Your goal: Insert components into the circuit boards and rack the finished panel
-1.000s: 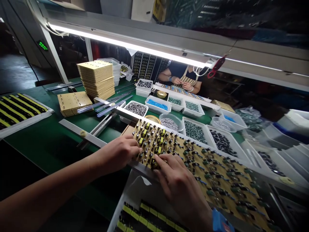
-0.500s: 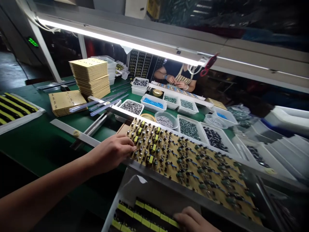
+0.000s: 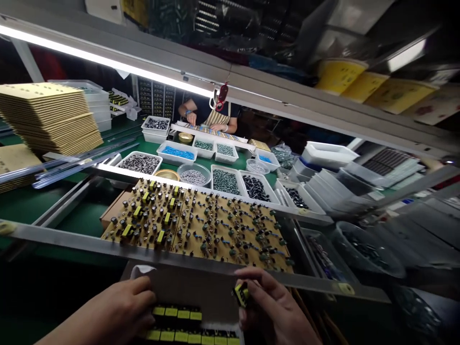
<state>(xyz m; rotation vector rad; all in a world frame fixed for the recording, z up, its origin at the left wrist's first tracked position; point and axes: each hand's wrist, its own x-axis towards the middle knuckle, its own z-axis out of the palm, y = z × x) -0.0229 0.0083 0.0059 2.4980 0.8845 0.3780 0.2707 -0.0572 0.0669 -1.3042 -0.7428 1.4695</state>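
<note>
In the head view, my right hand [image 3: 278, 306] is closed, pinching a small yellow-and-black transformer [image 3: 241, 293] between thumb and fingers, above the right part of a box [image 3: 201, 280]. Rows of similar transformers [image 3: 178, 314] lie in that box. My left hand [image 3: 118, 304] reaches over the box's left side with fingers curled down beside the rows. Its fingertips are partly hidden, and whatever they hold cannot be made out. Beyond both hands, tan circuit boards [image 3: 230, 225] full of components lie between metal rails. Yellow transformers stand on the left board [image 3: 151, 215].
A metal rail [image 3: 201, 263] runs between my hands and the boards. Behind stand bins of blue parts [image 3: 178, 153], green parts [image 3: 225, 179] and black parts [image 3: 255, 187]. Stacked boards [image 3: 50, 117] are at left. A co-worker's hands [image 3: 217, 127] work across the bench.
The view has swung right. My left hand has left the boards' left edge and come down to the box. My right hand has risen from the box with a transformer.
</note>
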